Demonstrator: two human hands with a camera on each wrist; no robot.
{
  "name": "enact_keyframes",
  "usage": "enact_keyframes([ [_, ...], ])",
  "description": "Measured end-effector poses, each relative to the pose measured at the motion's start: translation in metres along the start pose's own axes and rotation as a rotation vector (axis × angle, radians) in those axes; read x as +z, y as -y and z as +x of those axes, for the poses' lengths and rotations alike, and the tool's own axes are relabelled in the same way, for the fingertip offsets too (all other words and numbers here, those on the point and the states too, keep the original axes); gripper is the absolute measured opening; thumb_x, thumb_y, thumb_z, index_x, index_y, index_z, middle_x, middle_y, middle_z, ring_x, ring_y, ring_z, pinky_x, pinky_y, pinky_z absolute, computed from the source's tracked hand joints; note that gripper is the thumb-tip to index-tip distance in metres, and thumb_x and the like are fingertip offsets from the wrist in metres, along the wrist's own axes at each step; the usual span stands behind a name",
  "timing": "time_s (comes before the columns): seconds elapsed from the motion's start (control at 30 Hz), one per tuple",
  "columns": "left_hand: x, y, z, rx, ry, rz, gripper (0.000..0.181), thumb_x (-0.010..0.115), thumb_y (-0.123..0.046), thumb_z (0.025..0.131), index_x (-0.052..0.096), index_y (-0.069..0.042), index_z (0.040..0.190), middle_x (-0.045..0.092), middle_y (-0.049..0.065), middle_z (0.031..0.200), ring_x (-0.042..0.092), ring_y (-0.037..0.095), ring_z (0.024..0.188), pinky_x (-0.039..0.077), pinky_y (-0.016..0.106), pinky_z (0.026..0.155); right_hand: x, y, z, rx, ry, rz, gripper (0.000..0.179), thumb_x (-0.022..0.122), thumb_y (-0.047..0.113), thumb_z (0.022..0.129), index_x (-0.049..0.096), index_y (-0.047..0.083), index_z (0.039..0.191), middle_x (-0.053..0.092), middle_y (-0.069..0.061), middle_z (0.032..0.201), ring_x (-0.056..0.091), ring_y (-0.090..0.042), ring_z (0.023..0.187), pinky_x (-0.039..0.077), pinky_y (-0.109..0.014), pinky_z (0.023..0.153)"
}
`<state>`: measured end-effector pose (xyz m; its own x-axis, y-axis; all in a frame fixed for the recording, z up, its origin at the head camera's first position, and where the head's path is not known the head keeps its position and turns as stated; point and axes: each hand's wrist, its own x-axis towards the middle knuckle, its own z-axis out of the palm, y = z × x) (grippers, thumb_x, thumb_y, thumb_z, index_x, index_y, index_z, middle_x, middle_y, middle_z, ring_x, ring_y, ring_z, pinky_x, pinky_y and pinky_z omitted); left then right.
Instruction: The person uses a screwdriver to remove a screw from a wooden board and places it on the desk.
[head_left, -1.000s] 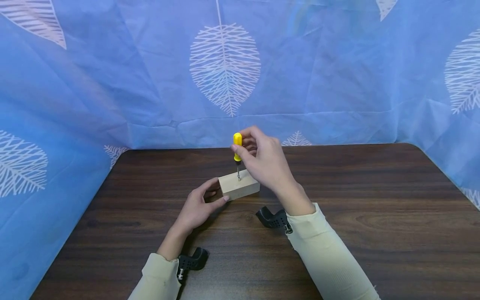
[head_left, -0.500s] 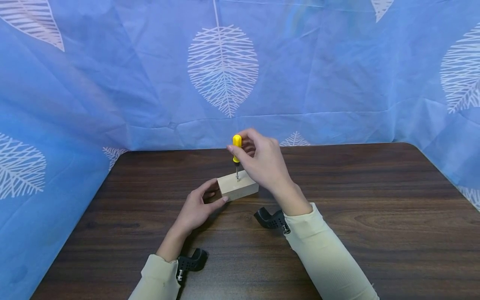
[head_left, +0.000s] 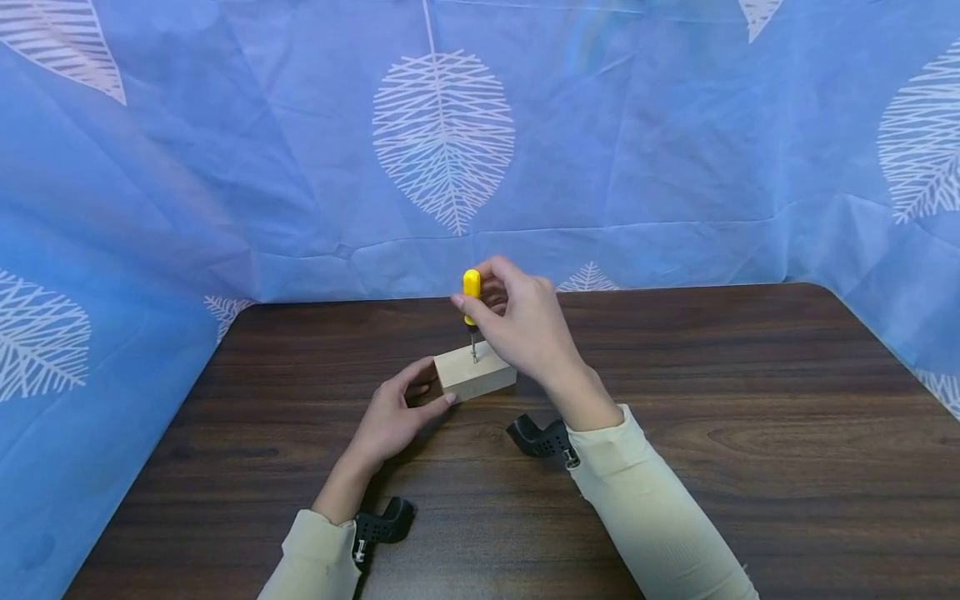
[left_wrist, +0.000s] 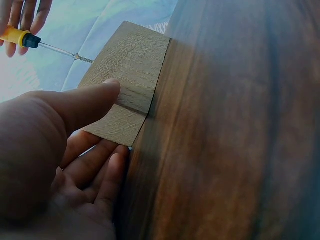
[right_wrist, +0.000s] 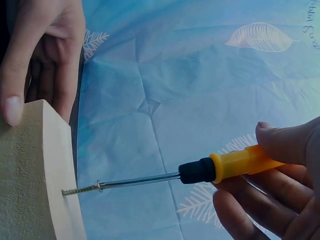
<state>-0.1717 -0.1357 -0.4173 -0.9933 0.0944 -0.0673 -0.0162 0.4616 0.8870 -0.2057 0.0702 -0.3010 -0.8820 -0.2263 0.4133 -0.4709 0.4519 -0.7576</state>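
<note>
A pale wooden block [head_left: 480, 384] lies on the dark table, and my left hand [head_left: 393, 417] grips its left end between thumb and fingers. From the block's top face stands a screw [right_wrist: 80, 190], its tip in the wood and most of its thread showing. A screwdriver [right_wrist: 235, 167] with a yellow handle and black collar is upright over it, its shaft meeting the screw head. My right hand [head_left: 528, 321] pinches the yellow handle between thumb and fingers. In the left wrist view, the left thumb presses the block's near side while the other fingers sit at its end.
The dark wood-grain table [head_left: 712, 433] extends around the block on all sides. Behind it hangs a blue cloth [head_left: 315, 150] with white leaf prints. Black wrist mounts [head_left: 386, 521] jut from both sleeves above the table.
Both hands, the block and the screwdriver appear slightly further left in the head view, as does the backdrop. The right hand keeps its pinch on the screwdriver, and the left stays on the block.
</note>
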Motion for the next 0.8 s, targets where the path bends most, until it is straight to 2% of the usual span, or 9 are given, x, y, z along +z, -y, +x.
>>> enact_keyframes([
  [0.17, 0.0002, 0.0016, -0.0002, 0.012, 0.000, 0.001, 0.065, 0.079, -0.025, 0.100, 0.053, -0.016, 0.159, 0.062, 0.015, 0.153, 0.060, 0.040, 0.141, 0.050, 0.060, 0.117, -0.0003, 0.0002, 0.0007, -0.001, -0.006, 0.003, 0.021, 0.082, 0.022, 0.098, 0.075, 0.009, 0.113, 0.080, -0.003, 0.100, 0.078, -0.016, 0.086, 0.066, -0.034, 0.084],
  [0.4, -0.0008, 0.0021, -0.0008, 0.012, 0.002, -0.006, 0.064, 0.079, -0.026, 0.101, 0.054, -0.016, 0.159, 0.062, 0.015, 0.153, 0.060, 0.039, 0.141, 0.050, 0.060, 0.116, -0.0007, -0.0016, 0.0014, -0.052, -0.024, -0.015, 0.023, 0.083, 0.021, 0.098, 0.079, 0.009, 0.116, 0.077, -0.003, 0.103, 0.072, -0.016, 0.087, 0.064, -0.032, 0.082],
  [0.53, -0.0004, 0.0023, -0.0004, 0.005, -0.001, -0.005, 0.064, 0.079, -0.026, 0.101, 0.054, -0.017, 0.159, 0.062, 0.015, 0.153, 0.060, 0.039, 0.141, 0.050, 0.060, 0.117, -0.0011, -0.0010, 0.0012, -0.024, -0.009, -0.002, 0.032, 0.083, 0.020, 0.098, 0.074, 0.008, 0.126, 0.078, -0.004, 0.104, 0.073, -0.017, 0.088, 0.065, -0.032, 0.083],
  [0.67, 0.0000, 0.0019, -0.0006, 0.007, -0.003, -0.005, 0.064, 0.079, -0.024, 0.100, 0.054, -0.017, 0.159, 0.062, 0.014, 0.153, 0.060, 0.038, 0.140, 0.050, 0.059, 0.117, -0.0018, 0.0007, 0.0002, 0.008, -0.006, 0.021, 0.029, 0.082, 0.019, 0.098, 0.070, 0.008, 0.122, 0.078, -0.005, 0.103, 0.075, -0.017, 0.089, 0.065, -0.034, 0.085],
  [0.8, -0.0004, 0.0001, -0.0005, 0.008, -0.004, -0.010, 0.064, 0.080, -0.023, 0.099, 0.056, -0.017, 0.158, 0.063, 0.013, 0.152, 0.060, 0.037, 0.140, 0.049, 0.057, 0.119, -0.0021, 0.0018, 0.0002, -0.003, 0.001, 0.029, 0.024, 0.081, 0.016, 0.098, 0.072, 0.007, 0.118, 0.079, -0.005, 0.102, 0.077, -0.018, 0.089, 0.066, -0.035, 0.087],
])
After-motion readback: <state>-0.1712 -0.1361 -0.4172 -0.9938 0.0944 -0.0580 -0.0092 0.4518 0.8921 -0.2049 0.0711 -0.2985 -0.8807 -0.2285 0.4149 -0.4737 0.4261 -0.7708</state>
